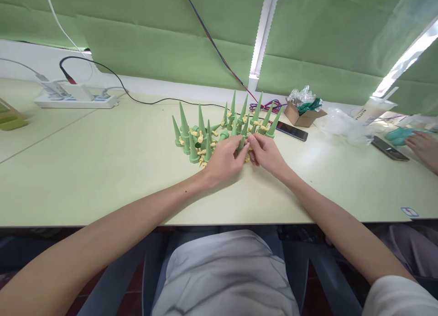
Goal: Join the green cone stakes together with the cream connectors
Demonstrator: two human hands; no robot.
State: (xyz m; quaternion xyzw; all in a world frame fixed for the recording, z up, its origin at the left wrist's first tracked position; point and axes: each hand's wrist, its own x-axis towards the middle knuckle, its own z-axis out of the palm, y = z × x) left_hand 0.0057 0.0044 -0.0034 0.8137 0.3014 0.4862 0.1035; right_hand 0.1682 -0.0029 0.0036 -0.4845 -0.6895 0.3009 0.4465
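My left hand (226, 158) is closed on a small green cone (241, 144), its tip pointing up between the fingers. Close beside it, my right hand (266, 155) has its thumb and fingers pinched together; whatever they hold is too small to make out. Several upright green cones (184, 120) stand on the table around small yellow pieces (200, 136), to the left of my hands. More green cones (256, 109) with yellow pieces stand just behind my hands.
On the pale table (102, 170) are a phone (292, 130), a cardboard box (302, 117) with plastic, a white bottle (372, 109) and another phone (390, 148). A power strip (77, 102) lies back left. Another person's hand (424, 144) is at the right.
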